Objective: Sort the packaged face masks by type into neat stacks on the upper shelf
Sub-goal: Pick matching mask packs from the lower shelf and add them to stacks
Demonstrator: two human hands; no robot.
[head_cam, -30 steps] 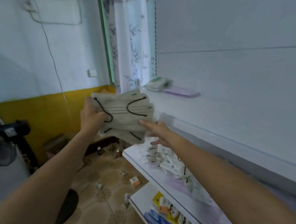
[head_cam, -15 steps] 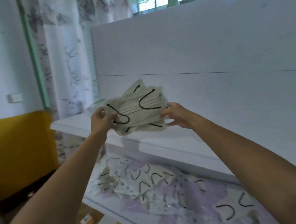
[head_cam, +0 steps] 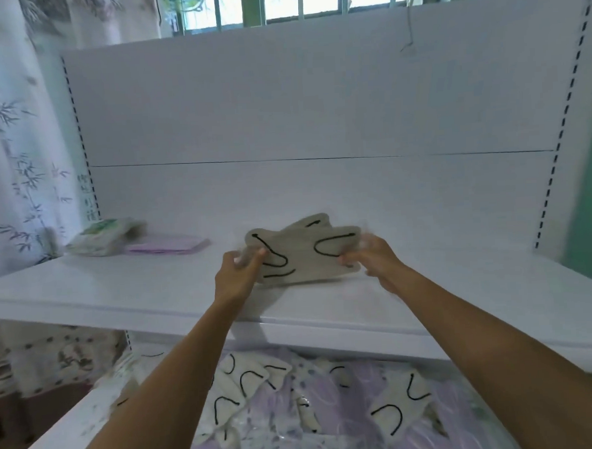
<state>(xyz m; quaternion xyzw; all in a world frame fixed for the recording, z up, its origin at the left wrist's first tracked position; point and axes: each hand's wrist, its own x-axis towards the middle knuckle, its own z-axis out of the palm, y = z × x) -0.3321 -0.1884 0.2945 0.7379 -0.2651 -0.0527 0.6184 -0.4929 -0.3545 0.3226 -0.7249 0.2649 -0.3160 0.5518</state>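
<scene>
A fanned bundle of beige packaged masks [head_cam: 306, 253] with black ear loops lies low over the middle of the white upper shelf [head_cam: 126, 291]. My left hand [head_cam: 237, 275] grips its left edge and my right hand [head_cam: 370, 254] pinches its right edge. Whether the bundle rests fully on the shelf I cannot tell. At the shelf's far left sit a green-and-white mask pack [head_cam: 101, 236] and a flat pink pack [head_cam: 167, 246]. Loose masks of mixed kinds [head_cam: 311, 405], white, beige and purple-patterned, lie scattered on the lower shelf beneath my arms.
The shelf's white back panel [head_cam: 316, 120] rises behind the bundle, with slotted uprights at both sides. A patterned curtain [head_cam: 20, 153] hangs at the left and a barred window [head_cam: 310, 0] shows above. A green wall [head_cam: 591, 191] borders the right.
The view swung from the room to face the shelf. My right hand took the bundle's right edge, and both hands carried it forward and down over the upper shelf.
</scene>
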